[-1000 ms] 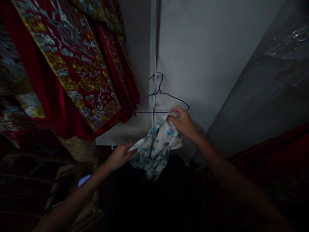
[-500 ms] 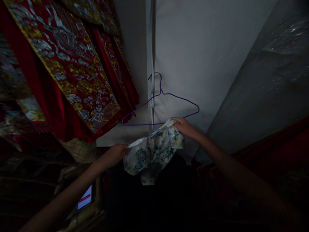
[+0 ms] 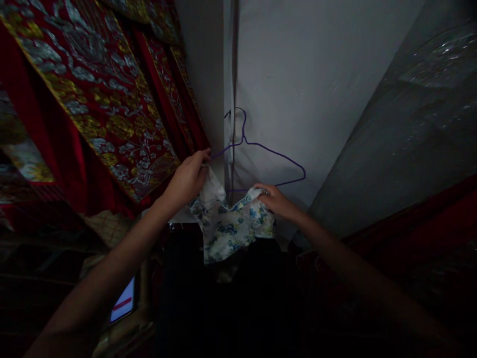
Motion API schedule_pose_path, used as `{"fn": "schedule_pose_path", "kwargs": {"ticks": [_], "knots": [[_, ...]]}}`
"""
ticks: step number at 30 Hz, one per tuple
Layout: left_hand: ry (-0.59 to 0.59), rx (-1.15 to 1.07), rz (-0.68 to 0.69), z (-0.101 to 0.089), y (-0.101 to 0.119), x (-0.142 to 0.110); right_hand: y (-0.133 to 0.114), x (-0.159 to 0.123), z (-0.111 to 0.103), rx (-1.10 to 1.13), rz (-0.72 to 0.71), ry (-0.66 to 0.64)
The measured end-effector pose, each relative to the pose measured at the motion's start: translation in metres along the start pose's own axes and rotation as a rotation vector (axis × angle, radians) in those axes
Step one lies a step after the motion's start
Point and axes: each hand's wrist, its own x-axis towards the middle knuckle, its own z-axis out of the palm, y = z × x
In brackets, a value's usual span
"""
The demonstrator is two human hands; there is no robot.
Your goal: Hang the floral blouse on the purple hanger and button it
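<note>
Left hand [image 3: 188, 178]: pinching one side of the flowered garment [image 3: 229, 229] along its top edge; its fingertips are at the left shoulder of the hanger [image 3: 274, 149], and whether they touch it I can't tell.
Right hand [image 3: 276, 200]: thumb and fingers pinched on the other side of the top edge, just under the hanger's bottom bar.
Garment: slung between the two hands and drooping below them, in front of the hanger's lower part.
How far along: the hanger is hooked up and the garment gathered in both hands. The hanger's right shoulder, above the right hand, has no cloth over it; the left tip is hidden behind hand and cloth. Early on, I'd judge, with the right side left to do.
Garment cloth: thin-looking, soft and creased, white with blue-green flowers.
Hanger: slim purple loop, rounded at the end above the right hand.
Pale strip [image 3: 228, 59]: narrow and upright, above and between the hands, the hook around it.
Red cloth [image 3: 122, 107]: above the left hand, heavily stitched in silver and gold.
Phone [image 3: 123, 303]: flat, lit, below the left hand.
</note>
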Motion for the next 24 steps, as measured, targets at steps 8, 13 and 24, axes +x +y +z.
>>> {"fn": "schedule_pose_path", "kwargs": {"ticks": [8,13,24], "knots": [[-0.144,0.123,-0.039,-0.019,-0.024,0.014,0.006,-0.014,-0.060,-0.011,-0.114,0.457],[-0.117,0.180,0.021,-0.029,-0.032,0.020,-0.016,-0.001,-0.117,0.034,0.172,0.342],[0.031,-0.045,-0.248,-0.028,-0.049,0.025,-0.043,0.007,-0.076,0.375,0.202,0.328]]}}
